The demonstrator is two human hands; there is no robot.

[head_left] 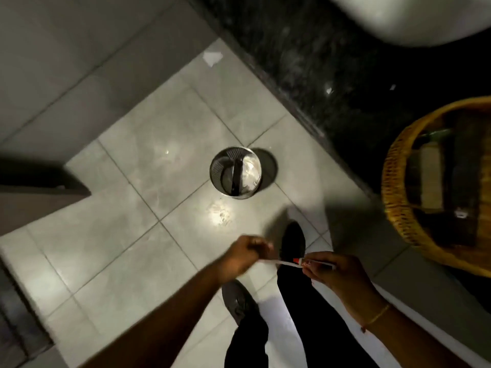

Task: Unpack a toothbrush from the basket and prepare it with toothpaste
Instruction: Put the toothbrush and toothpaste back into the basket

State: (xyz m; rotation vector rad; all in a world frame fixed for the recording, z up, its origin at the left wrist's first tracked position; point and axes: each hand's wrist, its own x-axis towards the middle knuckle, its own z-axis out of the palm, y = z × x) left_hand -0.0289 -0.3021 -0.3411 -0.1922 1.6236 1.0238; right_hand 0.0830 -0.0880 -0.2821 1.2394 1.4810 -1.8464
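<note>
White and thin, with a red band near one end, the toothbrush [292, 262] lies level between two hands at the lower middle of the frame, above the pale floor tiles [119, 229]. The right hand [329, 272] is closed around its right end, fingers pinching near the red band. The left hand [244, 254] is curled shut at the other end; it is blurred, so whether it grips the brush itself or a bit of wrapping cannot be told. The wicker basket [393, 187] sits at the right edge on the dark counter [305, 75], well apart from the hands. A small metal bin [235, 172] stands on the floor at mid frame, straight ahead of the hands.

By the look of it, the unpacking step is in hand. Next would be freeing the brush fully, dropping any wrapping in the bin, then finding toothpaste; no tube is clearly visible.
</note>
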